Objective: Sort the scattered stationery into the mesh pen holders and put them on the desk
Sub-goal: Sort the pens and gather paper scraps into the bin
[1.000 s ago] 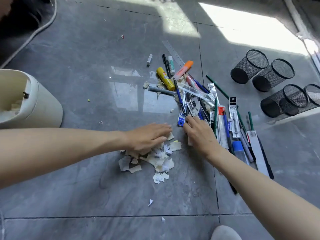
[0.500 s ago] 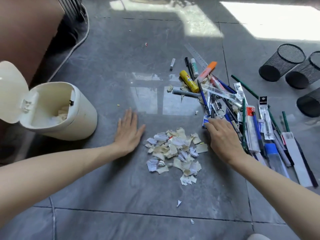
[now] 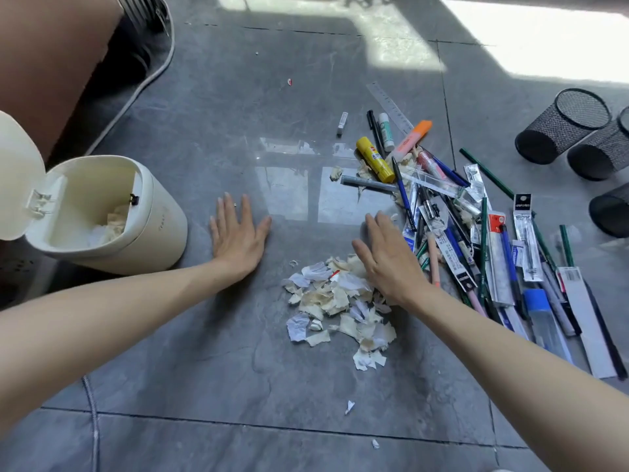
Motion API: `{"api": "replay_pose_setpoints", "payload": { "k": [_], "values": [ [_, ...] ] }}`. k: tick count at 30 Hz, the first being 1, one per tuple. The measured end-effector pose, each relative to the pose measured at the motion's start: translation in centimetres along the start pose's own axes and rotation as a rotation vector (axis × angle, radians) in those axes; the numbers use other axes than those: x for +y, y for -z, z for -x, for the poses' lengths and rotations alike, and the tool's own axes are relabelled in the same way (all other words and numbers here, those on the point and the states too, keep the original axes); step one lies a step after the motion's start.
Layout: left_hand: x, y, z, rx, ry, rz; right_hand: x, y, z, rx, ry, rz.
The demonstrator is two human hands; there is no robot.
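Corralling paper scraps (image 3: 326,301) mid-frame: left hand (image 3: 238,238) and right hand (image 3: 388,264) lie flat, fingers straight, holding nothing; I'd sweep low, sparing the pens (image 3: 476,240).

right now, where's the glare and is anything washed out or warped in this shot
head view: the sun patch at top right is blown out to white; a window reflection glares off the floor left of the pens; the bin at left and the pen holders at right lean outward, likely wide-lens distortion; the right edge cuts off two holders; the pens look sharp
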State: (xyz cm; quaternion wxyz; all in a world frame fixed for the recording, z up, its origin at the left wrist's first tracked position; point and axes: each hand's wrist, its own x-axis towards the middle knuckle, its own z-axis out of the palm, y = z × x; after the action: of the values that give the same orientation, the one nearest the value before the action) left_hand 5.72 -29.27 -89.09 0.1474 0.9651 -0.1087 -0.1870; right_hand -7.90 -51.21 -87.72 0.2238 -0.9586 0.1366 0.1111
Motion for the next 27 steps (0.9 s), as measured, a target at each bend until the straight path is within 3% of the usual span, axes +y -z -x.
{"api": "replay_pose_setpoints", "payload": {
  "k": [3, 5, 7, 12, 17, 21, 24, 27],
  "values": [
    [0.4, -0.9, 1.2, -0.091, -0.290, -0.090, -0.5, -0.2, 1.6, -0.046, 0.100, -0.039],
    [0.8, -1.5, 2.7, -0.181, -0.521, -0.126, -0.5, -0.3, 2.4, -0.007, 0.161, -0.015],
    [1.1, -1.8, 3.5, -0.221, -0.645, -0.115, 0.1, -0.3, 2.0, 0.078, 0.147, 0.038],
    [2.1, -2.3, 3.6, -0.242, -0.626, -0.053, 1.5, 0.7, -0.3, 0.115, -0.066, 0.046],
    [3.6, -2.8, 6.2, -0.438, -0.774, -0.023, 0.9, 1.0, 0.7, 0.153, 0.047, -0.043],
    [3.2, -3.0, 7.5, -0.426, -0.931, -0.015, 0.4, -1.4, 4.6, 0.088, 0.199, -0.139],
    [2.5, -3.1, 6.9, -0.344, -0.861, -0.037, 0.3, -3.5, 7.2, 0.179, 0.183, -0.218],
    [2.9, -3.6, 7.5, -0.436, -0.843, -0.073, 0.4, -4.4, 9.1, 0.210, 0.190, -0.305]
  ]
}}
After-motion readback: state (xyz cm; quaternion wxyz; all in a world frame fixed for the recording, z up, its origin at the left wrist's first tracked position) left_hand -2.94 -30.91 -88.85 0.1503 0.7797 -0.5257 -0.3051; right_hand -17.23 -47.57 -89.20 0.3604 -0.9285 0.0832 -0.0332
